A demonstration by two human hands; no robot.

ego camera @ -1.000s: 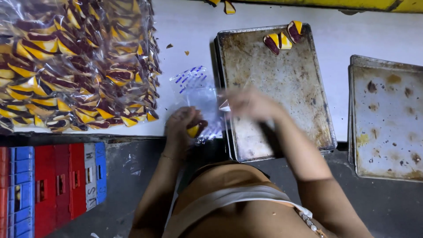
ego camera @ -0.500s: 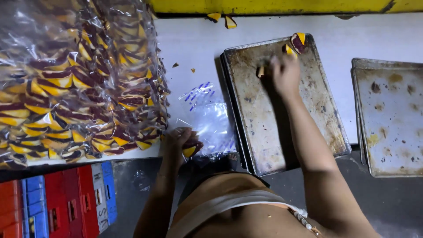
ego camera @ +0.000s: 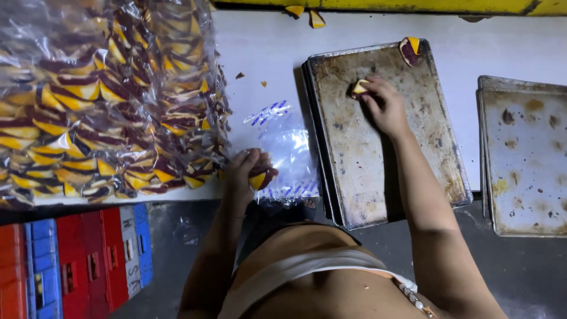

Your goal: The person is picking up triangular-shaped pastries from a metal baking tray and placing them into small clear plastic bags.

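A worker's right hand [ego camera: 385, 105] pinches a yellow-and-purple pastry piece [ego camera: 359, 87] on the far part of a worn metal baking tray [ego camera: 378, 177]. The left hand [ego camera: 243, 171], fingers closed around another piece [ego camera: 260, 177], rests at the table's near edge beside a small clear plastic bag [ego camera: 289, 147]. Left of it lie large bags of packed pastries [ego camera: 100, 100]; right, stacked trays [ego camera: 522, 159].
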